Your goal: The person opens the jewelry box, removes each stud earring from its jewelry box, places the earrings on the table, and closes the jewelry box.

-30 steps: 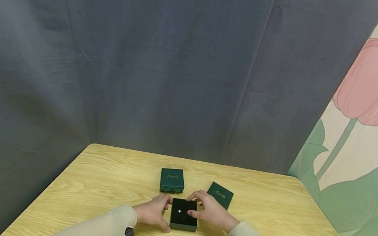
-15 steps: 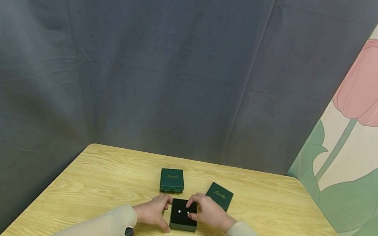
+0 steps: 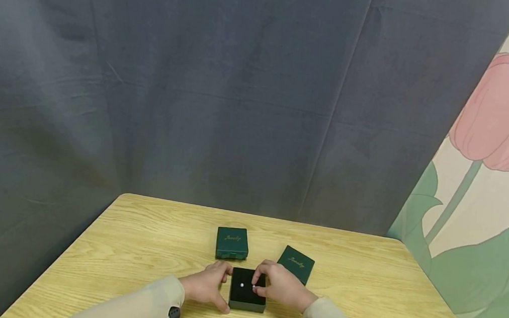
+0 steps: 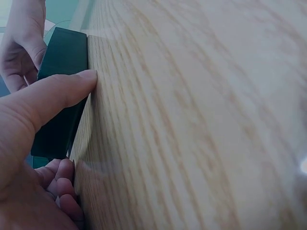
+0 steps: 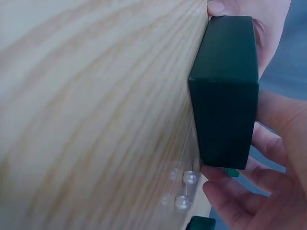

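An open jewelry box (image 3: 246, 306) with a black insert sits near the front of the table. My left hand (image 3: 208, 285) holds its left side, thumb (image 4: 72, 91) at the near corner and fingers at the far one. One pearl stud earring (image 3: 242, 284) sits in the insert. To its right, my right hand (image 3: 286, 287) pinches a second pearl stud (image 3: 254, 286) between thumb and index finger at the insert. In the right wrist view, the box's green side (image 5: 224, 122) hides the insert. Two more pearl studs (image 5: 186, 189) lie on the tabletop past the fingers, hidden in the head view.
A closed green jewelry box (image 3: 232, 243) stands behind the open one. The green lid (image 3: 297, 263) lies flat on the table at the right, partly behind my right hand. Wood-grain tabletop (image 3: 152, 241) surrounds them, and a dark curtain (image 3: 241, 102) hangs behind.
My right thumb and index finger have drawn in on the second pearl stud, which came into view between them. My left hand and the box have stayed put.
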Demonstrator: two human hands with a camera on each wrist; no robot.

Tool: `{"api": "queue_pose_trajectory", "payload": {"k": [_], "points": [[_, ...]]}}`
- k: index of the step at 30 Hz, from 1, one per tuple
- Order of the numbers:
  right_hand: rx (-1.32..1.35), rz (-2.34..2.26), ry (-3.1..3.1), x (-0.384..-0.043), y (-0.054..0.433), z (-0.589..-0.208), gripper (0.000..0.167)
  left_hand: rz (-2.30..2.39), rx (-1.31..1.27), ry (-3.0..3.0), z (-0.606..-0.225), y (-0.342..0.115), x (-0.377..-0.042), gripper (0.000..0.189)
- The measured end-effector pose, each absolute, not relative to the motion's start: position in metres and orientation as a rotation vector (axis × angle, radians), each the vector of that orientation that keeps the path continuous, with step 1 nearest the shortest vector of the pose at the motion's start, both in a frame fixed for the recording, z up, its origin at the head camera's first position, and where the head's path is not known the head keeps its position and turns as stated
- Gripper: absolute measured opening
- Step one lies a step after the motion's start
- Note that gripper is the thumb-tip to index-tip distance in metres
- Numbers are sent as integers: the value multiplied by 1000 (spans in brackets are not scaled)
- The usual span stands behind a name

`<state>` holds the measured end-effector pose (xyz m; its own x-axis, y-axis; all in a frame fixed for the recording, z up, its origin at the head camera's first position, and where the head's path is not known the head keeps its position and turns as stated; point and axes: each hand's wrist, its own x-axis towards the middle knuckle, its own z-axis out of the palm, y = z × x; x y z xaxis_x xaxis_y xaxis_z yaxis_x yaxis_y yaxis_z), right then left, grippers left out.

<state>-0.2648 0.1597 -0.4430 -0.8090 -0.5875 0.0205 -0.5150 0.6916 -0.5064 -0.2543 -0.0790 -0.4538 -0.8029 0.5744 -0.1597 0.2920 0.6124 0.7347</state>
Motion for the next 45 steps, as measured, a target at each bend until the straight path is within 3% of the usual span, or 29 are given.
{"api": "queue_pose_trajectory", "payload": {"k": [21, 45], "points": [[-900, -727, 2796, -263, 159, -444, 11, 1032, 696, 2467, -456, -79, -254, 66], [-797, -1210, 2643, -262, 195, -430, 4, 1049, 683, 2427, -458, -80, -256, 64]]}}
